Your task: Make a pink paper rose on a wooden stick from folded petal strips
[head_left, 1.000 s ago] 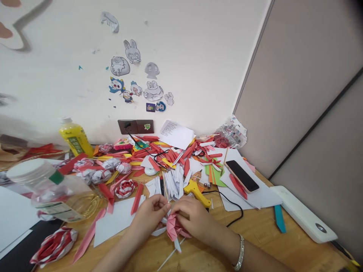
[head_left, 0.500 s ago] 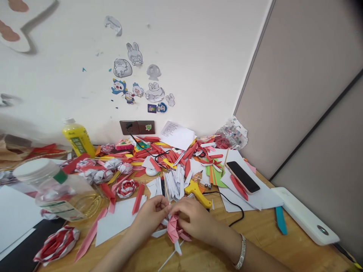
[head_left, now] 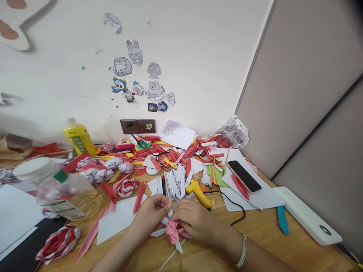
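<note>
Between my hands is a folded pink and white paper flower (head_left: 172,230), low over the front of the table. My left hand (head_left: 151,213) pinches a white paper piece of it with thumb and forefinger. My right hand (head_left: 195,219) curls closed over the flower's right side, and its fingertips are partly hidden. A thin white stick (head_left: 168,260) slants out below the flower. Just beyond my hands lie a stack of folded white paper strips (head_left: 174,183) and a yellow hot glue gun (head_left: 200,193).
Folded red paper strips (head_left: 170,156) heap along the wall. To the left stand a clear plastic jar (head_left: 61,192) and a yellow bottle (head_left: 79,138); a red-white paper flower (head_left: 59,243) lies nearer. A phone (head_left: 244,176) and white device (head_left: 307,215) lie right. A black cord (head_left: 241,207) curves nearby.
My right hand has shifted slightly over the flower, its fingers lying flatter. The pink flower has turned a little, and a white strip shows above it. My left hand keeps its pinch.
</note>
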Demonstrator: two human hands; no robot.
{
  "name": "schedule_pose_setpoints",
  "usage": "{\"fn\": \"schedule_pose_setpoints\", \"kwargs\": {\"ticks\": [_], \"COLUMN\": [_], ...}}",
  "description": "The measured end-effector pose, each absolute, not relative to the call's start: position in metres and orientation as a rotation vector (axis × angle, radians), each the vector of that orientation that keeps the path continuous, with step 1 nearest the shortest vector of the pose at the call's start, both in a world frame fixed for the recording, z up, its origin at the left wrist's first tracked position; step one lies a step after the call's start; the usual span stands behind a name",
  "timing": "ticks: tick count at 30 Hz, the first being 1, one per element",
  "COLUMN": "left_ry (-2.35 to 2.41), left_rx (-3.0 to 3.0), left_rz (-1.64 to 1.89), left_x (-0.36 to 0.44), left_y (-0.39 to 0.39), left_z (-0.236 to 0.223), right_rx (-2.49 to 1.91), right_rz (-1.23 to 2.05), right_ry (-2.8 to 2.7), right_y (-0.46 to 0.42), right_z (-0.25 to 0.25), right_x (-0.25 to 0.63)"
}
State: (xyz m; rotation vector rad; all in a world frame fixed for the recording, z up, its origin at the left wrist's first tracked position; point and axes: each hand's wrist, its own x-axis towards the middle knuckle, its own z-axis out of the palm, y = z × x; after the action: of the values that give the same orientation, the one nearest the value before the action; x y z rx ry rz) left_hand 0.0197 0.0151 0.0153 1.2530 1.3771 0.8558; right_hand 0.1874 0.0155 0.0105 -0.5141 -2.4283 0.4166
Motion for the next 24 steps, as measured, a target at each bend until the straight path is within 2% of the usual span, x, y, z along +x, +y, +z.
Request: {"fn": "schedule_pose_setpoints", "kwargs": {"ticks": [10, 14, 18, 24], "left_ry": [1.197, 1.091, 1.004, 1.174], "left_rx": [1.321, 1.318, 1.270, 1.248], "left_rz": [1.064, 1.062, 1.115, 1.311], "left_x": [0.018, 0.018, 0.018, 0.015], "left_y": [0.006, 0.001, -0.001, 0.004], "left_z": [0.036, 0.038, 0.040, 0.039], "right_rx": [-0.455, -0.615, -0.692, -0.719], "right_rz": [0.601, 0.704, 0.839, 1.150], "right_ry": [-2.083, -1.795, -1.787, -1.647], "right_y": [0.013, 0.010, 0.007, 0.007], "right_z": [0.031, 0.036, 0.035, 0.029], "right_x": [0.197, 0.197, 0.194, 0.192]}}
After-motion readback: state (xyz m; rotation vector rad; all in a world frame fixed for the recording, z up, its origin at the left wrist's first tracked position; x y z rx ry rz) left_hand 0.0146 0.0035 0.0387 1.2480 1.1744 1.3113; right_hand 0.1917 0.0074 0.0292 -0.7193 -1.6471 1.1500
